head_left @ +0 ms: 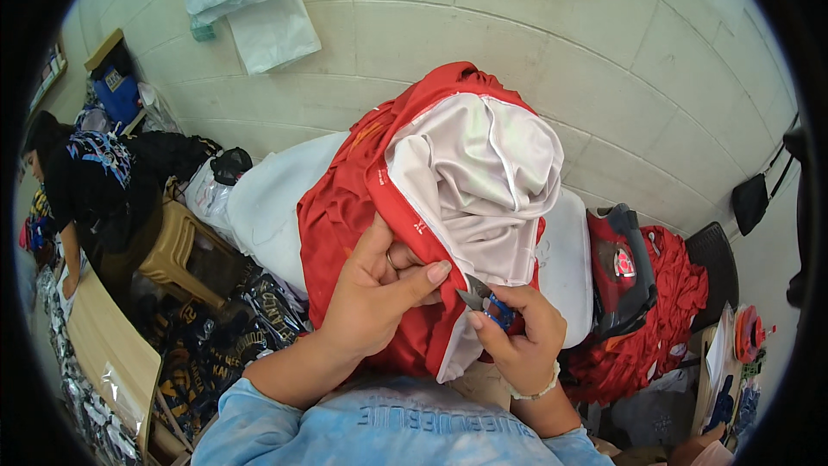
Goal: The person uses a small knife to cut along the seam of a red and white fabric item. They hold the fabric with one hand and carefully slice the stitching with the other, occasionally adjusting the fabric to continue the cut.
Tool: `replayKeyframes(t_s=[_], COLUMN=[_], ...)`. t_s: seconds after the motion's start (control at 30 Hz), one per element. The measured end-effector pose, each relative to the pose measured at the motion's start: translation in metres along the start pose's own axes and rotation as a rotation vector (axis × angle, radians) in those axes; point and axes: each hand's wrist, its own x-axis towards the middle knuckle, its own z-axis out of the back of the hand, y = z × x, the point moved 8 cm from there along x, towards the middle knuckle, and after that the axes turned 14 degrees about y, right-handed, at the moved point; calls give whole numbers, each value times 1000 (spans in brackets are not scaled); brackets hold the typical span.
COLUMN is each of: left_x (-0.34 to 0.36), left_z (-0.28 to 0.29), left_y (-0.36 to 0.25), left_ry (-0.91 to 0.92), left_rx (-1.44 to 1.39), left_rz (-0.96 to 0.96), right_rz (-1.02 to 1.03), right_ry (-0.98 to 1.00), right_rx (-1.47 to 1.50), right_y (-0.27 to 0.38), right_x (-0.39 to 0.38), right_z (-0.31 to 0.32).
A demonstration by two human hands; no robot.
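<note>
A red garment (341, 216) with its white inner side (483, 151) turned outward lies bunched in front of me. My left hand (371, 293) is closed on its red edge, thumb on top, a ring on one finger. In my right hand (528, 336) is a pair of small thread snips (498, 311) with a blue handle. Their pointed metal blades touch or lie just beside the garment's edge, close to my left thumb; whether they are cutting cannot be made out.
Under the garment is a white padded surface (272, 194). Red clothes (651, 328) and a dark bin-like object (617, 267) are piled at right. A person in black (112, 190) bends by a tan plastic chair (185, 250) at left. Dark printed clothes (211, 349) lie below.
</note>
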Motion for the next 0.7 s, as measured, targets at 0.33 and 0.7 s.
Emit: replayKeyframes(t_s=[0.33,0.7], left_x=[0,-2], left_z=[0,-1], left_y=[-3,-4], left_ry=[-34,-32], left_rx=[42,46], left_rz=[-29,-37], right_rz=[10,-6], right_ry=[-15,3], right_rx=[-44,0], right_y=[3,3], right_x=[1,4], right_z=[-5,-5])
